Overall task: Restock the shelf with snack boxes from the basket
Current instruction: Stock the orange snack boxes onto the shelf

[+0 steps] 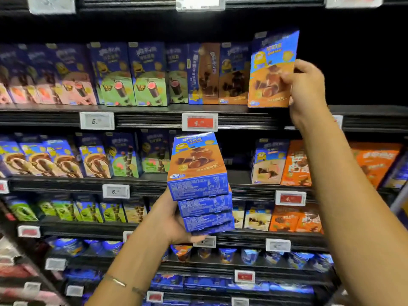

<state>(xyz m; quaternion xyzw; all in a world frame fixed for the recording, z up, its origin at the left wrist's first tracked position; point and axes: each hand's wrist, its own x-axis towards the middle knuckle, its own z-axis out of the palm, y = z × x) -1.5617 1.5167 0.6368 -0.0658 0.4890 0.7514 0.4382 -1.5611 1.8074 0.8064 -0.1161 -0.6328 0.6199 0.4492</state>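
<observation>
Mid-restock, partly done. The right hand point(305, 85) is gripping one snack box point(272, 69) by its right edge, with the fingers point(284, 75) clamped on it: thumb lying on the front face, the rest hidden behind. The box is standing upright and slightly tilted at the front edge of the upper shelf point(154, 109), at the right end of the row. It is sitting just beside the brown boxes point(234, 74) of the same kind and sticking forward of them. Cannot tell whether its bottom is touching the shelf or hanging just over the edge. To the right of it the shelf is showing only dark, with no boxes visible there.

The left hand point(174, 219) is holding a stack of boxes point(201, 184) lower down, in front of the middle shelves. Its fingers point(198, 239) are curling under the bottom box and the palm is pressing on the stack's left side. At least four boxes of the same brown kind are lying flat in it.

Judging progress: this box is being placed but is not yet pushed back in line and let go. The stack is waiting to go up, probably into the dark stretch at the right end. The basket is not in view, so how much stock is remaining there cannot be told. The other shelves are looking mostly filled, with a red price tag point(199, 122) hanging on the front edge below the row.
</observation>
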